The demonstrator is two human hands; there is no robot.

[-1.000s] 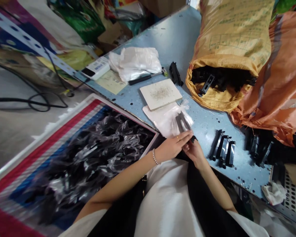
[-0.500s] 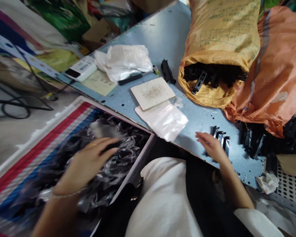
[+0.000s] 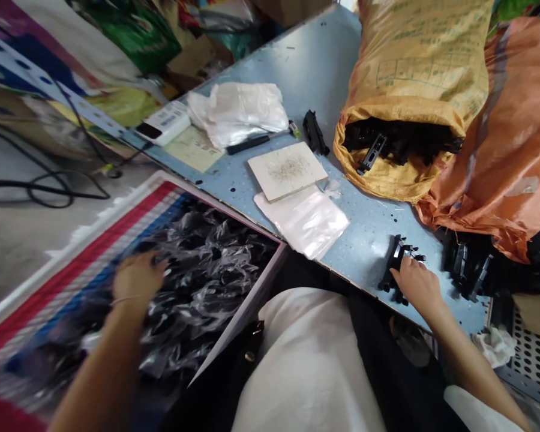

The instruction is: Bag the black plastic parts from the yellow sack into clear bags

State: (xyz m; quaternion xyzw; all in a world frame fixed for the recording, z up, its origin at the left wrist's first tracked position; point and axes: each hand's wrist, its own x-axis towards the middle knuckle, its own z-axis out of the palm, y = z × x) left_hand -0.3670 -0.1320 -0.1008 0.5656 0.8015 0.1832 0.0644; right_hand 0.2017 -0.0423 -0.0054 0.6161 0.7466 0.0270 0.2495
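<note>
My left hand (image 3: 137, 279) is blurred and reaches down into a bin (image 3: 225, 208) of black parts in clear plastic bags (image 3: 207, 282), touching the bagged heap. A bracelet circles its wrist. My right hand (image 3: 416, 289) lies on a small pile of black plastic parts (image 3: 396, 259) on the blue speckled table (image 3: 324, 66), its fingers over the pile. My palm and fingers hide part of that pile. I cannot tell whether either hand has hold of anything.
A yellow sack (image 3: 414, 78) and orange sack (image 3: 517, 138) lie at the right, with black parts (image 3: 465, 270) beside them. A speckled board (image 3: 287, 171), clear bag (image 3: 303, 222), crumpled white bag (image 3: 236, 114) and black-handled tool (image 3: 247, 144) lie on the table.
My hands have moved apart: the left went from the clear bag into the bin, and the right from the clear bag to the pile. No black part lies on the clear bag now.
</note>
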